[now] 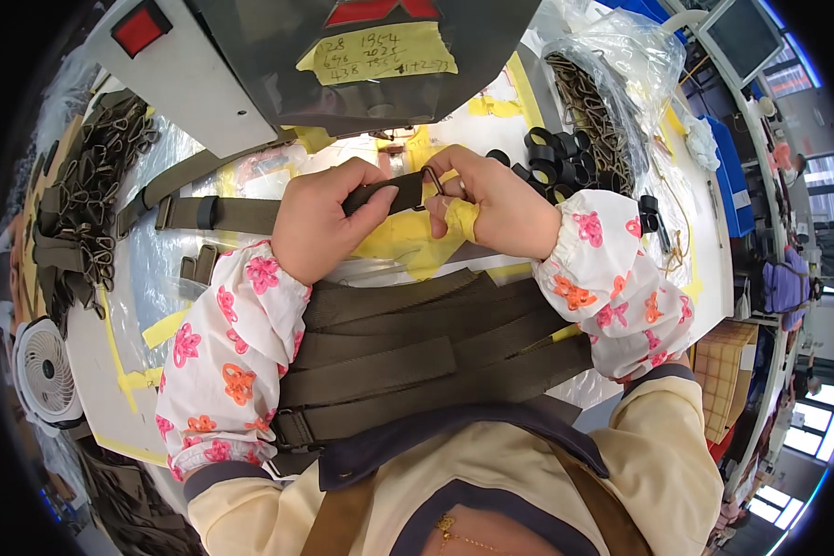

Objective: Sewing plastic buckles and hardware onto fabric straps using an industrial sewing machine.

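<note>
Between my two hands runs a dark olive webbing strap, its end pointing right. My left hand pinches the strap just short of that end, thumb on top. A bent metal wire ring sits at the strap's end, held by the fingers of my right hand. One right finger is wrapped in yellow tape. Whether the webbing passes through the ring I cannot tell. To the left, the strap carries a black loop and a flat buckle. More olive straps lie across my lap.
A grey sewing machine stands right behind my hands. Black rings and wire rings are heaped to the right, near a blue bin. Bundled straps with metal rings hang over the left side, above a white fan.
</note>
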Action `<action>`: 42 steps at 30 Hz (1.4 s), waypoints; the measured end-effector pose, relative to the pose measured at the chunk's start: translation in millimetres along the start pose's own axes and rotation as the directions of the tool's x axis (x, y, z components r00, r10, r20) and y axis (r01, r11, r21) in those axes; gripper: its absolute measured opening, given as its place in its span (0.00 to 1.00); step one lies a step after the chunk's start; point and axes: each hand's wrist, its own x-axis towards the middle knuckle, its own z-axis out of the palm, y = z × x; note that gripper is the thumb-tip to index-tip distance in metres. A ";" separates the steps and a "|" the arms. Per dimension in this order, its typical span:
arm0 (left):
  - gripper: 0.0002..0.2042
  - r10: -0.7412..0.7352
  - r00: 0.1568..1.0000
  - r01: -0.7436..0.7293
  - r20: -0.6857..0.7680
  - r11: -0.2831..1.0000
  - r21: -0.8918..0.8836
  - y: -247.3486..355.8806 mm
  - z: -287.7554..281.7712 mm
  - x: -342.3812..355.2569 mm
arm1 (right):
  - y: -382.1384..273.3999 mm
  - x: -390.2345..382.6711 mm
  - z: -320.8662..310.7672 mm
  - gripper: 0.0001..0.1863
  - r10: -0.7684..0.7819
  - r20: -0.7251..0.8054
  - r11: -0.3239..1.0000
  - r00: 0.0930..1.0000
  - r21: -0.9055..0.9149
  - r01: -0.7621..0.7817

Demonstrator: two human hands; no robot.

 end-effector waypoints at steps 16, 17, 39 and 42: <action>0.09 -0.037 0.999 0.029 0.019 0.954 0.298 20.4 12.6 -3.7 | 6.5 5.7 35.0 0.17 -0.103 -0.268 0.991 0.958 -0.105 0.078; 0.08 0.021 1.000 -0.021 0.000 0.972 0.233 21.0 14.8 -4.2 | 4.6 5.0 35.1 0.17 -0.077 -0.243 0.985 0.967 -0.171 0.036; 0.22 0.313 0.907 -0.411 0.282 0.506 0.759 19.7 15.5 -12.1 | 9.0 1.8 33.9 0.20 0.185 -0.186 0.926 0.965 0.361 -0.108; 0.18 0.385 0.900 -0.425 0.206 0.666 0.613 12.2 11.9 -10.4 | 12.1 2.9 34.2 0.18 0.171 -0.218 0.942 0.961 0.322 -0.095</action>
